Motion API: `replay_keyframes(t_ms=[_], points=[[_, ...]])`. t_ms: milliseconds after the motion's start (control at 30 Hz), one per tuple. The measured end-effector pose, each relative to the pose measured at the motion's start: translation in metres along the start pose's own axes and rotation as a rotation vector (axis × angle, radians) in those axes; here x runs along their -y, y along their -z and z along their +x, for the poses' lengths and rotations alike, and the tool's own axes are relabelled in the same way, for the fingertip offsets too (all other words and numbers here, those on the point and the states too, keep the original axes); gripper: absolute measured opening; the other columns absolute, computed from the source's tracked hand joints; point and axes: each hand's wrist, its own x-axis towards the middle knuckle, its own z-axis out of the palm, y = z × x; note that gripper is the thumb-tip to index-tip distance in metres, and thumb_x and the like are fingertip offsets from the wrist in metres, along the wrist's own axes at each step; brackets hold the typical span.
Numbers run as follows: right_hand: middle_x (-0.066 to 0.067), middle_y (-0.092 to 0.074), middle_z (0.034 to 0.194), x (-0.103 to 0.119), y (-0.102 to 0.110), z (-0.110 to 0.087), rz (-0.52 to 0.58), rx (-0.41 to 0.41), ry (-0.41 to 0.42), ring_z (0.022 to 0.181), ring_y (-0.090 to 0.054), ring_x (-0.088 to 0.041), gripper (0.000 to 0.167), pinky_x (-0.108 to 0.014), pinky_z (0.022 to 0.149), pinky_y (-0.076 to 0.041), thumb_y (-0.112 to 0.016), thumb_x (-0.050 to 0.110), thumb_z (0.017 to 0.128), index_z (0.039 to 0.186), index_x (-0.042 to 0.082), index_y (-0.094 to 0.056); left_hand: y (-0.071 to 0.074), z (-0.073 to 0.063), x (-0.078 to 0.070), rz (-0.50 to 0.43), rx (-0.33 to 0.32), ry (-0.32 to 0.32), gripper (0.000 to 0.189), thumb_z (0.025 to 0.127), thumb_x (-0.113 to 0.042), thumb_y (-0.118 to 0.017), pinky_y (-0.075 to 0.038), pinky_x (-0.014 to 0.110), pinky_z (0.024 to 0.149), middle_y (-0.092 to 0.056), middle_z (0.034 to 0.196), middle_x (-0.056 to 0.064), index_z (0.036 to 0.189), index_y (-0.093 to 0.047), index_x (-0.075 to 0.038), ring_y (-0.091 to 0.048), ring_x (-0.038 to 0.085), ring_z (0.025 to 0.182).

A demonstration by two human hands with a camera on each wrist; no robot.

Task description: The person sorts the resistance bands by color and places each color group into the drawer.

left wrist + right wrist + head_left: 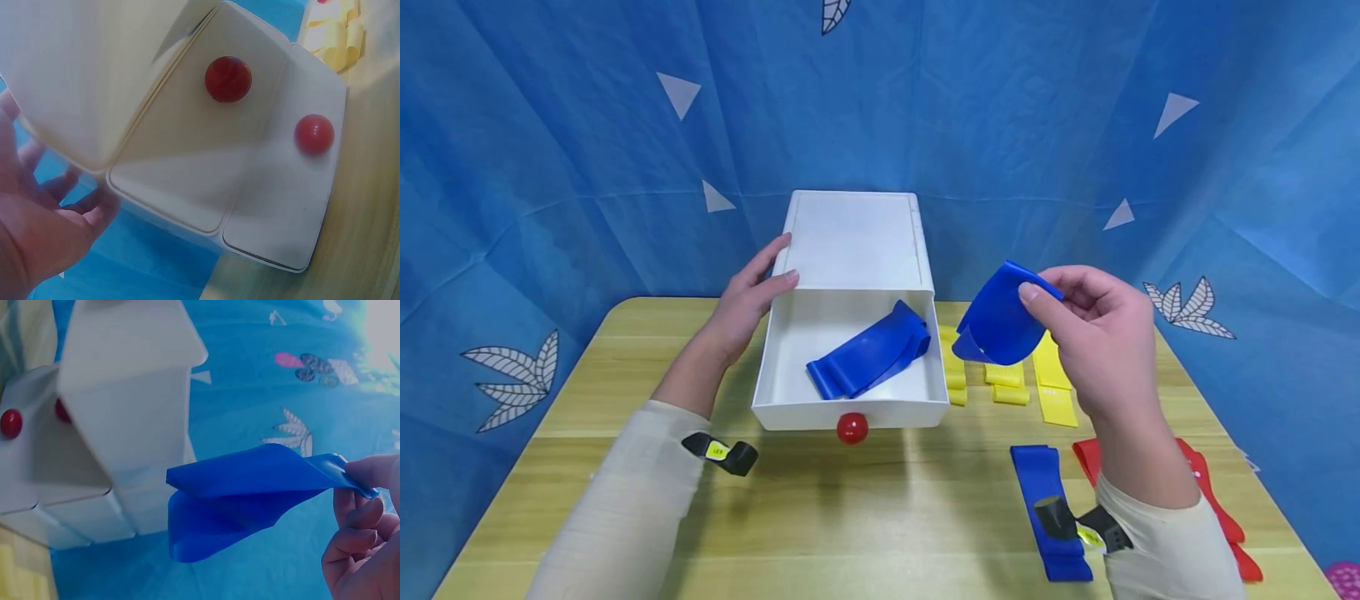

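My right hand pinches a blue elastic band between thumb and fingers, holding it in the air to the right of a white drawer cabinet. In the right wrist view the folded blue band hangs out from the fingertips. The cabinet's top drawer is pulled out, with another blue band lying folded inside. My left hand touches the cabinet's left side, thumb near the front top corner. The left wrist view has the lower drawers closed, each with a red knob.
Right of the cabinet lie several yellow bands. Nearer the front, a blue band lies flat on the wooden table, beside red bands partly hidden by my right forearm. A blue patterned curtain hangs behind the table.
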Motion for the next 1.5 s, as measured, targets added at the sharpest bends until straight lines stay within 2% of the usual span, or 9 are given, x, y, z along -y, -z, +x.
replay_keyframes(t_ms=[167, 300, 567, 733, 900, 1000, 1233, 1400, 1500], points=[[-0.011, -0.067, 0.090, 0.017, -0.009, 0.004, 0.057, 0.012, 0.059, 0.073, -0.054, -0.022, 0.020, -0.025, 0.061, -0.047, -0.075, 0.019, 0.092, 0.104, 0.003, -0.074, 0.000, 0.000, 0.000, -0.007, -0.001, 0.002, 0.068, 0.098, -0.042, -0.057, -0.025, 0.055, 0.113, -0.015, 0.165, -0.002, 0.159, -0.028, -0.033, -0.020, 0.024, 0.147], [-0.010, -0.069, 0.095, 0.027, -0.016, 0.005, 0.035, 0.034, 0.115, 0.077, -0.059, -0.024, 0.021, -0.027, 0.068, -0.051, -0.073, 0.021, 0.094, 0.106, 0.004, -0.074, 0.000, 0.000, 0.000, -0.013, 0.002, 0.001, 0.068, 0.098, -0.041, -0.056, -0.026, 0.054, 0.113, -0.015, 0.165, -0.001, 0.159, -0.028, -0.033, -0.021, 0.025, 0.146], [-0.009, -0.068, 0.091, 0.038, -0.035, 0.007, 0.092, 0.087, 0.159, 0.074, -0.056, -0.024, 0.022, -0.032, 0.070, -0.050, -0.074, 0.019, 0.093, 0.105, 0.001, -0.073, 0.000, 0.000, 0.000, -0.012, -0.003, 0.003, 0.068, 0.098, -0.041, -0.057, -0.025, 0.054, 0.113, -0.015, 0.165, -0.001, 0.159, -0.028, -0.033, -0.020, 0.024, 0.147], [-0.009, -0.066, 0.080, 0.037, -0.057, 0.007, 0.130, 0.157, 0.190, 0.062, -0.050, -0.025, 0.019, -0.031, 0.058, -0.043, -0.074, 0.019, 0.092, 0.100, 0.001, -0.074, -0.001, 0.000, 0.000, -0.005, -0.004, 0.002, 0.068, 0.098, -0.042, -0.057, -0.024, 0.055, 0.113, -0.015, 0.165, -0.002, 0.159, -0.028, -0.034, -0.019, 0.023, 0.147], [-0.006, -0.067, 0.077, 0.036, -0.080, 0.005, 0.137, 0.232, 0.180, 0.056, -0.045, -0.027, 0.016, -0.030, 0.049, -0.036, -0.075, 0.020, 0.091, 0.098, 0.006, -0.075, -0.001, 0.000, 0.000, -0.007, -0.004, 0.000, 0.068, 0.098, -0.042, -0.058, -0.025, 0.054, 0.113, -0.015, 0.165, -0.003, 0.159, -0.028, -0.034, -0.021, 0.023, 0.146], [-0.004, -0.068, 0.079, 0.037, -0.093, 0.002, 0.140, 0.267, 0.166, 0.056, -0.047, -0.028, 0.015, -0.031, 0.050, -0.038, -0.075, 0.020, 0.092, 0.099, 0.008, -0.075, -0.002, 0.000, 0.000, -0.016, -0.004, -0.002, 0.068, 0.098, -0.041, -0.058, -0.027, 0.054, 0.112, -0.016, 0.164, -0.002, 0.159, -0.028, -0.033, -0.023, 0.024, 0.145], [-0.001, -0.071, 0.084, 0.042, -0.117, -0.007, 0.194, 0.347, 0.154, 0.059, -0.056, -0.026, 0.014, -0.037, 0.059, -0.048, -0.074, 0.019, 0.092, 0.100, 0.007, -0.075, -0.001, 0.001, 0.000, -0.015, -0.004, -0.009, 0.066, 0.098, -0.042, -0.058, -0.030, 0.054, 0.111, -0.021, 0.163, -0.002, 0.158, -0.030, -0.034, -0.027, 0.025, 0.143], [-0.002, -0.071, 0.085, 0.045, -0.128, -0.013, 0.233, 0.373, 0.162, 0.061, -0.056, -0.025, 0.014, -0.039, 0.063, -0.048, -0.073, 0.018, 0.092, 0.100, 0.007, -0.075, -0.001, 0.000, 0.000, 0.018, -0.007, 0.003, 0.065, 0.098, -0.046, -0.056, -0.024, 0.059, 0.112, -0.021, 0.163, -0.005, 0.157, -0.030, -0.039, -0.019, 0.024, 0.147], [-0.002, -0.071, 0.088, 0.043, -0.133, -0.015, 0.231, 0.385, 0.127, 0.065, -0.058, -0.026, 0.014, -0.040, 0.068, -0.050, -0.073, 0.019, 0.092, 0.100, 0.007, -0.075, -0.001, 0.000, 0.000, 0.030, -0.011, 0.006, 0.065, 0.098, -0.047, -0.056, -0.022, 0.060, 0.112, -0.020, 0.163, -0.007, 0.157, -0.030, -0.040, -0.016, 0.024, 0.148]])
